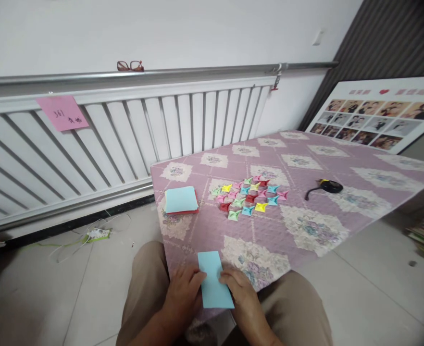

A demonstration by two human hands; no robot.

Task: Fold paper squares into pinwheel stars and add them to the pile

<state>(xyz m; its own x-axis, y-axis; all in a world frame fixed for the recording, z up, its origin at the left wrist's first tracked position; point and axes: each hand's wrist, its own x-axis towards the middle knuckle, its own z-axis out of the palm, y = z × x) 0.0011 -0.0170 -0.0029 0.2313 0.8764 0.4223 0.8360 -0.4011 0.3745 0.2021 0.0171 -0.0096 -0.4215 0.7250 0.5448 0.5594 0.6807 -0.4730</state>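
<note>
A blue paper rectangle [215,283] sits at the near edge of the cloth-covered table [208,235]. At its nine o'clock, the left hand [185,286] grips one long edge; at three, the right hand [243,290] grips the other. At eleven o'clock lies a paper stack [180,200], blue over red; at one, small multicoloured folded papers [251,198]; at two, a coiled black cable [330,186].

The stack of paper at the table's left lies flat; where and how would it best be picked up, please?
The stack is probably best pinched at its near edge, from the near side, by the left hand once free of the held blue paper: thumb on top, fingers working under. It lies flat, and a red sheet juts out there as a lip.
</note>
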